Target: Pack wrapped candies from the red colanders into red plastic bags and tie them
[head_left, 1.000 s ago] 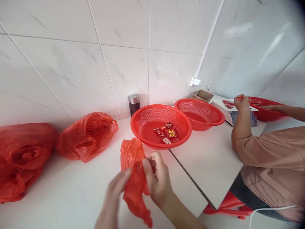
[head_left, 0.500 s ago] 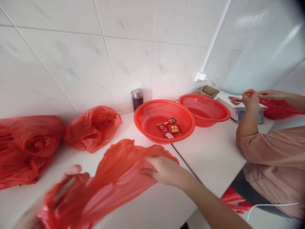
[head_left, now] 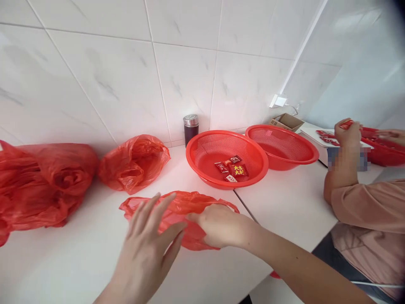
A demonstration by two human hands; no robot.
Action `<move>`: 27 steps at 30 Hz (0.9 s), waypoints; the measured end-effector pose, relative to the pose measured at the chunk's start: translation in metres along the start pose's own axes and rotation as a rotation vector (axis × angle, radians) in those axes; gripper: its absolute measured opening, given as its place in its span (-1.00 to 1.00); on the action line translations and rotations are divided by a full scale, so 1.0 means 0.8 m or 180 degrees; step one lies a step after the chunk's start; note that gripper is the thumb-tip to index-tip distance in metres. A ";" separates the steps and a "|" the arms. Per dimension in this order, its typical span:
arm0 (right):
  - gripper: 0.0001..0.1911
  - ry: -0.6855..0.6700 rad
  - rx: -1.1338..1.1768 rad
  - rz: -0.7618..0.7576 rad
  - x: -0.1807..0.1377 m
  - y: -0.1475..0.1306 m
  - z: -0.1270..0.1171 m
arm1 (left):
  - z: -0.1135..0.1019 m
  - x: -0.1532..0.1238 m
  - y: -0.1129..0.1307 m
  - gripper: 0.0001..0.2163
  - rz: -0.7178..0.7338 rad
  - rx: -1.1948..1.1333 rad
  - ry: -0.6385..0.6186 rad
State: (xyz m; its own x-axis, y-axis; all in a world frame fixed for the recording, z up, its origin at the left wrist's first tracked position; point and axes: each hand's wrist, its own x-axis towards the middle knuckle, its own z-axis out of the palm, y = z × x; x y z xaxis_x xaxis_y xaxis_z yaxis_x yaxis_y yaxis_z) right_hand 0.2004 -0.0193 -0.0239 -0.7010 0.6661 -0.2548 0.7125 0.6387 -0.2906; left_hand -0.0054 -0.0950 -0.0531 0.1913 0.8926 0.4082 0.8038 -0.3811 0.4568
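Observation:
A thin red plastic bag (head_left: 177, 200) lies crumpled on the white table just in front of me. My right hand (head_left: 221, 226) is closed on its right part, with most of the fingertips hidden. Over the bag's left side is my left hand (head_left: 145, 240), slightly blurred, fingers spread and holding nothing. Beyond the bag stands a red mesh basket (head_left: 191, 162) with several small red snack packets (head_left: 238, 169) at its bottom.
Two bulky red bags, a large one (head_left: 79, 160) and a smaller one (head_left: 148, 143), lie at left. A dark flask (head_left: 191, 135), second red basket (head_left: 303, 158) and cardboard box (head_left: 289, 122) stand along the wall. At right a co-worker's hand (head_left: 348, 131) holds a red packet near a scale.
My left hand has let go of the bag and moved right, fingers spreading. The bag has drawn together near my right hand. The view has shifted left.

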 end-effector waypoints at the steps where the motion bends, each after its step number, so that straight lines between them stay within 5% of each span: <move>1: -0.53 0.0118 0.0057 -0.0114 -0.002 0.000 0.004 | 0.021 0.008 -0.002 -0.83 0.0101 0.0379 -0.0215; 4: -0.49 0.0358 0.0208 -0.0404 -0.012 0.005 0.014 | 0.061 0.025 -0.034 -0.83 -0.0062 0.0948 -0.0393; 6: -0.49 0.0244 0.0367 -0.0397 -0.021 0.009 0.019 | 0.065 0.030 -0.062 -0.87 -0.0165 0.1053 -0.0373; 10: -0.45 -0.0043 0.0834 -0.0016 -0.036 0.024 0.016 | 0.033 0.034 -0.095 -0.76 -0.0401 0.1439 -0.0288; 14: -0.21 -0.0214 0.1172 0.0522 -0.035 0.047 0.003 | 0.000 0.025 -0.092 -0.52 -0.0314 0.1793 -0.0961; 20: -0.47 0.0374 0.1164 0.0834 -0.013 0.073 0.010 | -0.016 -0.007 -0.088 -0.24 0.0123 0.0800 -0.1528; 25: -0.16 0.0390 0.0384 0.0778 -0.006 0.069 0.026 | -0.023 -0.007 -0.090 -0.35 -0.0167 0.0117 -0.1535; 27: -0.20 0.0521 0.0244 0.0437 -0.009 0.060 0.022 | -0.025 0.000 -0.081 -0.42 -0.0457 -0.0464 -0.1265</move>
State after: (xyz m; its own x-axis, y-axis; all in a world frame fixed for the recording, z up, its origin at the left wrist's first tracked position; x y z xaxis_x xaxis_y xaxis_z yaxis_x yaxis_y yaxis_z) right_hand 0.2392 -0.0004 -0.0525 -0.5787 0.8025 -0.1455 0.7921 0.5106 -0.3344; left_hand -0.0686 -0.0750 -0.0668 0.3081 0.9513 0.0100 0.7557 -0.2511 0.6049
